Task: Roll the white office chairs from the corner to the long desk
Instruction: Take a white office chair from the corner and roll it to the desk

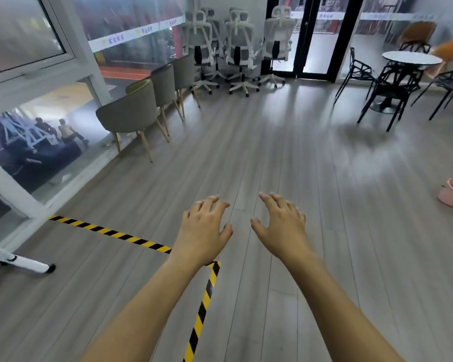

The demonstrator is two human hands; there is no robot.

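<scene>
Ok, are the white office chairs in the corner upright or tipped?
Upright: the white office chairs stand on their wheeled bases, backrests vertical.

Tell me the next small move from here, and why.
Probably step forward across the floor toward the white office chairs. The left hand and right hand are open and hold nothing, and the chairs stand bunched in the far corner beside the glass door, out of reach.
</scene>
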